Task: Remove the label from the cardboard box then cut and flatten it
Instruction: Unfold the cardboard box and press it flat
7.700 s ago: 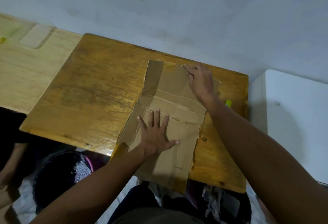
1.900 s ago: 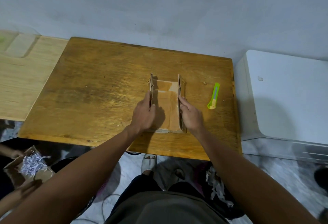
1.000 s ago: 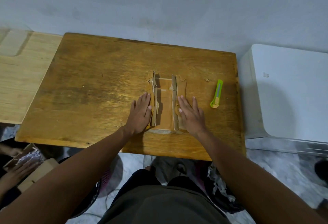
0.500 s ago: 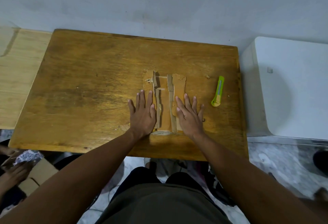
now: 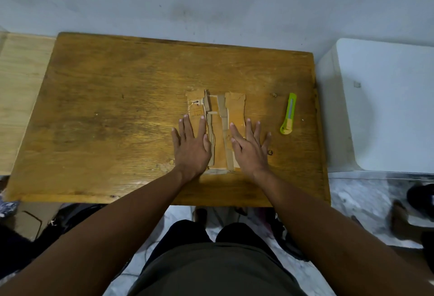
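A small brown cardboard box (image 5: pixel 217 129) lies opened out flat on the wooden table (image 5: pixel 105 112), its two side flaps folded outward. My left hand (image 5: pixel 191 145) presses flat on the left flap, fingers straight and spread. My right hand (image 5: pixel 250 146) presses flat on the right flap in the same way. The middle strip of the box shows between the hands, with tape along its seams. Small black print marks the far end of the left flap.
A green and yellow utility knife (image 5: pixel 288 114) lies on the table right of the box. A white appliance (image 5: pixel 380 105) stands beside the table's right edge. A lighter wooden surface (image 5: pixel 18 98) adjoins the left. Clutter and a cardboard box (image 5: pixel 30 218) sit on the floor.
The side flaps, upright two seconds ago, have been pushed outward and down flat. Both hands have spread apart and now lie flat on them.
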